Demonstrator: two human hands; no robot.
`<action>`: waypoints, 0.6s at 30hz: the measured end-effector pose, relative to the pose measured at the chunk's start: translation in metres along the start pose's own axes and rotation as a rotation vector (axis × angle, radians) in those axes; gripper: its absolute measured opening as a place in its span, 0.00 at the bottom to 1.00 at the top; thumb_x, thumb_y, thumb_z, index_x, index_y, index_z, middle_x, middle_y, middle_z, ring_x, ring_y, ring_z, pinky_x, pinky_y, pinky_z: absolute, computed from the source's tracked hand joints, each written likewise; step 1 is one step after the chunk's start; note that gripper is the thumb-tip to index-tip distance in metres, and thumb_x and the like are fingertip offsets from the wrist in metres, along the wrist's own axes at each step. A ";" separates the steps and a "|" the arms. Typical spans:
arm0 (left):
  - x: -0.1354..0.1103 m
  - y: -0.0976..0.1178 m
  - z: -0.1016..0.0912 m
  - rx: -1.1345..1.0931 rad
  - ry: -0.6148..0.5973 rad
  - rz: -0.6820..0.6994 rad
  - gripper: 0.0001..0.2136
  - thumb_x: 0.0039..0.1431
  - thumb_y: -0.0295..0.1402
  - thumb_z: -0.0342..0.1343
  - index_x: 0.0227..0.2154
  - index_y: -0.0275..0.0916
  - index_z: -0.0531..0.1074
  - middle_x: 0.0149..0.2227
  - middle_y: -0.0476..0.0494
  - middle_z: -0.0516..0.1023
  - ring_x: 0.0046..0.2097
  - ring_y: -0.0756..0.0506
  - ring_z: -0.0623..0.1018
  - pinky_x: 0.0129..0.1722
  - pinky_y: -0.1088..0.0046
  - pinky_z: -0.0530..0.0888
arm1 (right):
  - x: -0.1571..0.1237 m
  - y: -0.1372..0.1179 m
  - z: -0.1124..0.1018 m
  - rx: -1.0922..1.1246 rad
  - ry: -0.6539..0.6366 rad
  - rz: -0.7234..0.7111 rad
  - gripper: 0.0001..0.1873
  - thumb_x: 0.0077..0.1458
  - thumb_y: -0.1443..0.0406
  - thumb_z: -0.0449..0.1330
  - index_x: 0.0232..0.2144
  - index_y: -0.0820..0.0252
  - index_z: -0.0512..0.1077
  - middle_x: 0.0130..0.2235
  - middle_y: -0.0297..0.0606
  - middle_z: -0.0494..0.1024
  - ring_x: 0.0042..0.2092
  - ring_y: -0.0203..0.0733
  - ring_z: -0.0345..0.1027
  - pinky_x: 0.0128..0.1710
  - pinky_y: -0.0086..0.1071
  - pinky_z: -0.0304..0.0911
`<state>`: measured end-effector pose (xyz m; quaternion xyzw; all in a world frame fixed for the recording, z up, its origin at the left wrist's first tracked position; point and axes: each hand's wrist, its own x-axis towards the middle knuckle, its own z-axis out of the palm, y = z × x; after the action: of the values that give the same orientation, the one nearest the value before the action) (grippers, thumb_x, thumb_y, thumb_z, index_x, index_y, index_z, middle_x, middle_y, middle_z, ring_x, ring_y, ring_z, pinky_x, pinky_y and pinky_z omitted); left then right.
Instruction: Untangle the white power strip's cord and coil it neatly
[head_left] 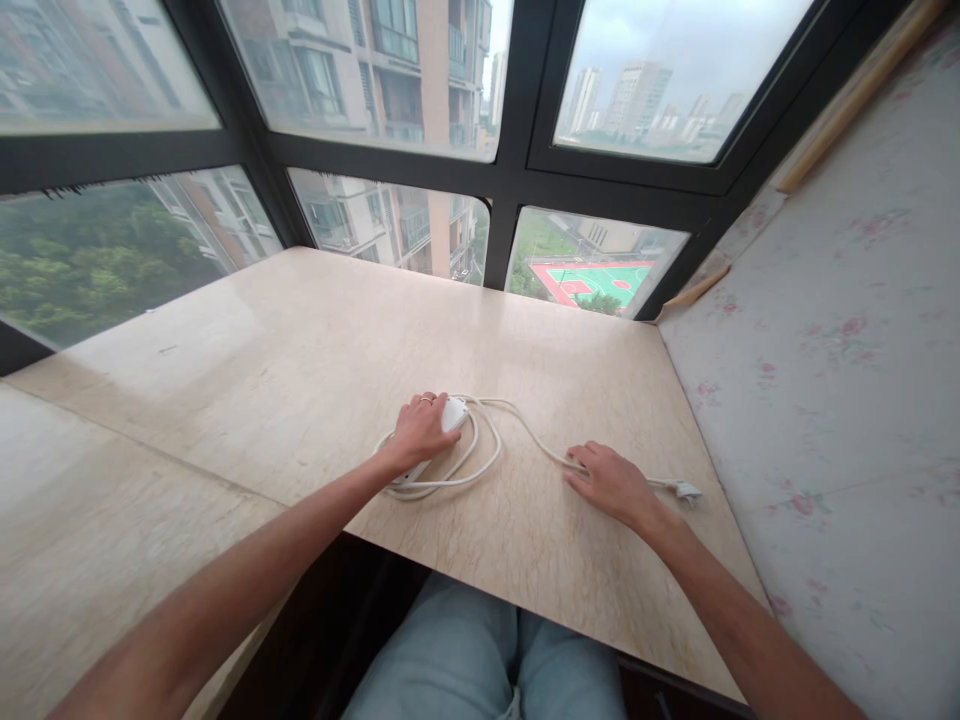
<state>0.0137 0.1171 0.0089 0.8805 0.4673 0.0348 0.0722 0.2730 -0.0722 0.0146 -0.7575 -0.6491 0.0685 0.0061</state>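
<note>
A white power strip [454, 412] lies on the marble sill, with loops of its white cord [496, 447] around it. My left hand [422, 432] is closed over the strip, hiding its middle. From the loops the cord runs right to my right hand [604, 480], whose fingers are wrapped over it close to the stone. Past that hand the cord comes out again and ends in a white plug [687, 492] lying near the wall.
The marble window sill [315, 330] spreads under both hands, with a seam on the left. Dark-framed windows [420, 80] stand behind it. A flowered papered wall [840, 380] bounds the right side. My legs [480, 650] are below the front edge.
</note>
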 end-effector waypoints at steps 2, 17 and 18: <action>-0.002 0.001 0.000 0.015 0.010 -0.110 0.25 0.54 0.44 0.53 0.53 0.38 0.65 0.52 0.32 0.71 0.54 0.33 0.69 0.49 0.57 0.67 | -0.001 0.010 -0.004 -0.025 -0.032 -0.006 0.10 0.59 0.61 0.56 0.39 0.61 0.73 0.39 0.43 0.76 0.42 0.45 0.70 0.37 0.32 0.57; -0.002 0.022 0.003 -0.034 0.103 -0.495 0.34 0.57 0.43 0.48 0.63 0.28 0.52 0.58 0.12 0.62 0.51 0.24 0.68 0.35 0.47 0.71 | -0.021 -0.029 0.021 0.079 0.129 0.248 0.11 0.62 0.63 0.51 0.42 0.56 0.72 0.29 0.42 0.80 0.30 0.45 0.74 0.27 0.31 0.52; -0.002 0.023 0.003 -0.036 0.084 -0.491 0.36 0.56 0.45 0.49 0.64 0.29 0.51 0.59 0.13 0.61 0.51 0.23 0.68 0.34 0.47 0.71 | -0.023 -0.039 0.024 0.122 0.144 0.243 0.12 0.62 0.63 0.51 0.44 0.57 0.71 0.30 0.42 0.80 0.30 0.44 0.74 0.28 0.31 0.54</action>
<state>0.0318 0.1028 0.0101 0.7369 0.6691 0.0610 0.0748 0.2286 -0.0906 -0.0028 -0.8317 -0.5452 0.0535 0.0907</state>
